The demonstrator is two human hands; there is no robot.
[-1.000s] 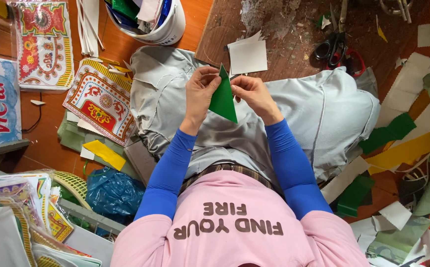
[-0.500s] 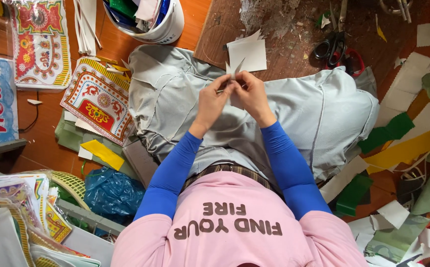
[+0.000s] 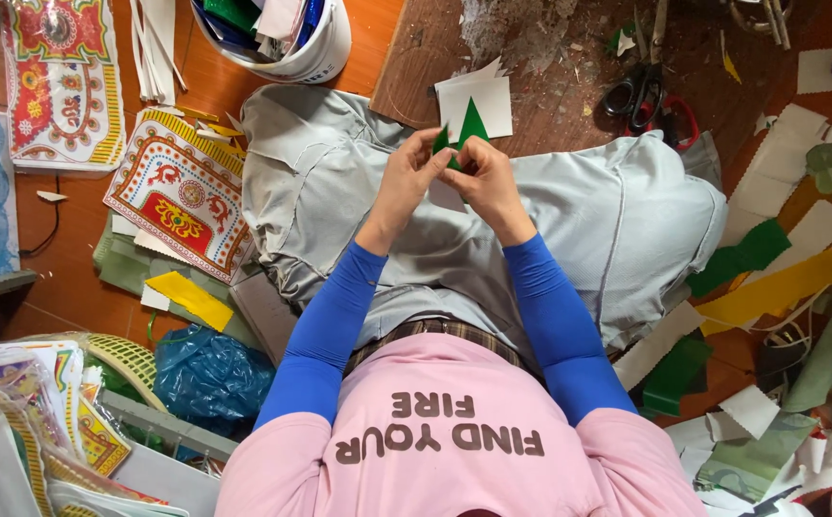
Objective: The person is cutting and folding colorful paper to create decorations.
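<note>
Head view, 1 frame, logged from my remote station.

Item 1: green paper piece (image 3: 472, 126), pointed, held upright above the lap, just in front of a white paper sheet (image 3: 493, 101) lying on a brown board (image 3: 550, 57).

Item 2: left hand (image 3: 406, 182), fingers curled closed, fingertips pinching the lower left edge of the green piece.

Item 3: right hand (image 3: 488, 187), fingers likewise closed, pinching the lower right edge; both hands touched each other at the thumbs.

Item 4: grey cloth (image 3: 617, 220) spread over the lap beneath the hands.

Item 5: scissors (image 3: 641, 96) with dark and red handles, on the board to the right, well apart from the hands.

Item 6: white bucket (image 3: 325, 53) of paper offcuts, upper left; printed red-and-yellow sheet (image 3: 181, 196) on the floor beside the cloth; green and yellow scraps (image 3: 770, 287) at right.

Handling note: I judged the green piece light, thin and easily creased; it would bend under any squeeze. Best held at its lower edges between fingertips, as here, leaving the point free.
</note>
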